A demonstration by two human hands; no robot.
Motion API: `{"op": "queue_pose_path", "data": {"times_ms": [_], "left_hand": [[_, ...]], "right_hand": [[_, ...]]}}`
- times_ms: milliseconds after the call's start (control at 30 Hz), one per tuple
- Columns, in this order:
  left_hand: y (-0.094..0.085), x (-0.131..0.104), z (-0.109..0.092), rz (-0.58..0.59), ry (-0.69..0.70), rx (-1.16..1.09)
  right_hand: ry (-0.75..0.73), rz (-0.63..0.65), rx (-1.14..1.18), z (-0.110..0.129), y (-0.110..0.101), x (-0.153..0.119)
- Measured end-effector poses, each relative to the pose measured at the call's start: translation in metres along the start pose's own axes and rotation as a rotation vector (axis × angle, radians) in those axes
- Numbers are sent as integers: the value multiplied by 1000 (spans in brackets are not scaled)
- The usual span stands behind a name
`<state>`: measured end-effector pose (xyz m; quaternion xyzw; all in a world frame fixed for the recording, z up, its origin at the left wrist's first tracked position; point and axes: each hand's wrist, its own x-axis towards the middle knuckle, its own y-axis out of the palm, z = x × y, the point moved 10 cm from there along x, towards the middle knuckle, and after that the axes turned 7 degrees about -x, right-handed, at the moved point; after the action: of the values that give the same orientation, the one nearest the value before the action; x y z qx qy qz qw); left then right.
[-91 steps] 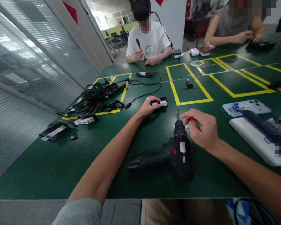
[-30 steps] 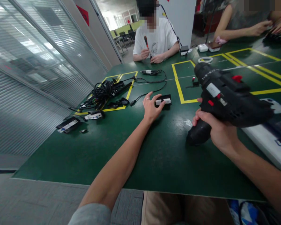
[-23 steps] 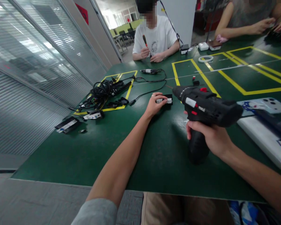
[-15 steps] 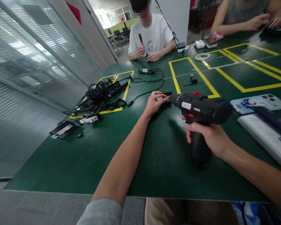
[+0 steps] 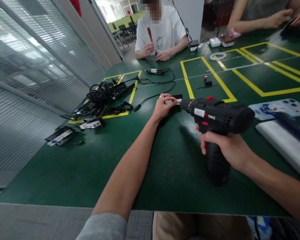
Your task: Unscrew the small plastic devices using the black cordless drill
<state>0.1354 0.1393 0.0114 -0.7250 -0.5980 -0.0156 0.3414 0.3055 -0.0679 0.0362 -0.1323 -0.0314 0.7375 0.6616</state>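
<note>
My right hand [image 5: 222,146] is wrapped round the grip of a black cordless drill [image 5: 215,115] with red details. Its chuck points left, toward my left hand [image 5: 163,106]. Those fingers are closed on a small black piece with a white label [image 5: 179,98], low at the tabletop. The drill's tip meets the fingertips and the labelled piece; whether the bit touches the piece I cannot tell. Part of the piece is hidden behind my fingers.
Tangled black cables [image 5: 103,93] and a black box with a white label [image 5: 61,136] lie left on the green table [image 5: 90,176]. A phone [image 5: 280,108] and a white case [image 5: 285,143] lie right. Across the table, a person holds a screwdriver [image 5: 150,34]; another sits far right.
The view has shifted slightly, so the table things sit a little differently in the picture. More of the labelled piece shows beside my left fingers. Both hands keep their hold.
</note>
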Motion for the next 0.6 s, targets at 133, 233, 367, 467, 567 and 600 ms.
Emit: {"op": "queue_pose_path", "data": {"times_ms": [133,233,367,467,567,600], "left_hand": [[1,0,-1,16,-3,8],[1,0,-2,24,5,3],[1,1,-4,24,10,5],[2,1,-5,29,13,19],[0,1,-8,21,30,10],[-1,0,-8,22,37,2]], "right_hand": [[26,-2,23,-4,0,1],[30,-6,32,-7,0,2],[39,-4,6,-5,2,4],[40,-6,-51,3,6,4],[72,1,-182,8,9,3],[86,11,-223,9,11,2]]}}
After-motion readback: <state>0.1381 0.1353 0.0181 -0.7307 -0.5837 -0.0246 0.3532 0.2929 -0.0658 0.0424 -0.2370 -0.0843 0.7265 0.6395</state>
